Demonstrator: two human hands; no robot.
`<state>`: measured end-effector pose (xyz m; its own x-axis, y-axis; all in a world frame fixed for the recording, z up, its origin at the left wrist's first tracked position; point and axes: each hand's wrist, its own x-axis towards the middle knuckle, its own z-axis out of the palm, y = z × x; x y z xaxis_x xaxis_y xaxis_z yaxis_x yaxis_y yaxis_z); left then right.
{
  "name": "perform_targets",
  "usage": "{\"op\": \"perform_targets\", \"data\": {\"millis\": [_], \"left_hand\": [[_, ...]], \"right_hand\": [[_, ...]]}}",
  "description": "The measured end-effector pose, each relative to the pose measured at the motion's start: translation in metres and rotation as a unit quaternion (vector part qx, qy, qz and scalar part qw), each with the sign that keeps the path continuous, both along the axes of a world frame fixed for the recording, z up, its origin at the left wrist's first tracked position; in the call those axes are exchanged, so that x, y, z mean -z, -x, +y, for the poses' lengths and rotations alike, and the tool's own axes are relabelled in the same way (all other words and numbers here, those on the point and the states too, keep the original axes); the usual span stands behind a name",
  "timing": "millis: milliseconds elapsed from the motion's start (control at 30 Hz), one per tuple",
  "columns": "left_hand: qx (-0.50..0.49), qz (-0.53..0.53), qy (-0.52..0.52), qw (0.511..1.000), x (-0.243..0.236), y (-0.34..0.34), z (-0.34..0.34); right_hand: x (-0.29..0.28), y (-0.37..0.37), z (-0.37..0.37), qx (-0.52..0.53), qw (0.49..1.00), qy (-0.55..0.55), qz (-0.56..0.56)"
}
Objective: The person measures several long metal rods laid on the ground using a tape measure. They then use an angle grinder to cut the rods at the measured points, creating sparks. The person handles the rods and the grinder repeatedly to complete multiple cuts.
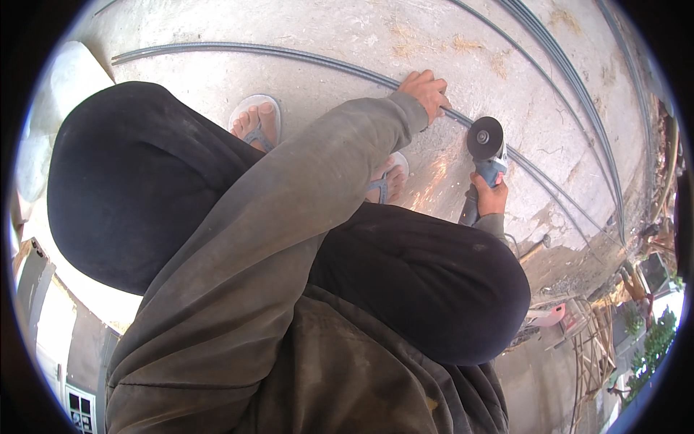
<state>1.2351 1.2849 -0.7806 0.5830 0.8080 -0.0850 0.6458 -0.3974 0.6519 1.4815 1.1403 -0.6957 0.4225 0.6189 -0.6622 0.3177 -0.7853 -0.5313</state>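
Observation:
My left hand (426, 94) grips a bundle of long steel rebars (303, 56) lying on the concrete ground. Its fingers are curled over the bars. My right hand (489, 189) is wrapped round the body of a blue-grey angle grinder (487, 172), whose dark disc (484, 137) meets the bars just right of my left hand. Orange sparks (437, 173) fly from the disc toward the lower left, near my right foot. My sandaled feet (256, 121) are on the ground behind the bars, partly hidden by my left arm and my dark-clad knees.
More long bars (571, 72) curve over the concrete (506, 43) at the back and right. A wooden-handled tool (536, 246) lies beyond my right knee. Scrap wood and sticks (589, 340) are piled at the right. A pale paneled door (76, 398) shows at lower left.

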Motion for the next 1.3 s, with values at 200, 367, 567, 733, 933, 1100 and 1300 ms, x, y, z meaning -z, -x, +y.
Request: {"op": "perform_targets", "data": {"millis": [200,367,567,733,933,1100,1300], "left_hand": [[0.004,-0.014,0.014,1.0,-0.001,-0.006,0.001],[-0.006,-0.026,-0.003,1.0,0.004,-0.003,0.001],[-0.003,-0.005,-0.016,1.0,0.002,-0.005,0.0],[0.005,-0.006,0.003,1.0,0.0,-0.002,0.002],[0.004,-0.001,0.004,1.0,0.0,-0.003,0.002],[0.006,0.012,0.006,1.0,0.0,-0.006,0.001],[0.004,0.022,0.01,1.0,-0.001,-0.004,0.001]], "right_hand": [[0.008,-0.011,-0.003,-0.003,0.999,-0.034,-0.017],[0.011,-0.005,0.005,0.003,0.999,-0.045,0.0],[0.021,-0.011,-0.006,0.006,0.998,-0.069,0.01],[0.007,-0.001,-0.002,0.01,1.0,-0.023,-0.006],[0.004,-0.002,-0.004,0.013,1.0,-0.025,0.004],[0.007,-0.005,-0.006,0.01,1.0,-0.025,-0.009],[0.011,-0.006,-0.008,0.005,1.0,-0.017,0.001]]}}
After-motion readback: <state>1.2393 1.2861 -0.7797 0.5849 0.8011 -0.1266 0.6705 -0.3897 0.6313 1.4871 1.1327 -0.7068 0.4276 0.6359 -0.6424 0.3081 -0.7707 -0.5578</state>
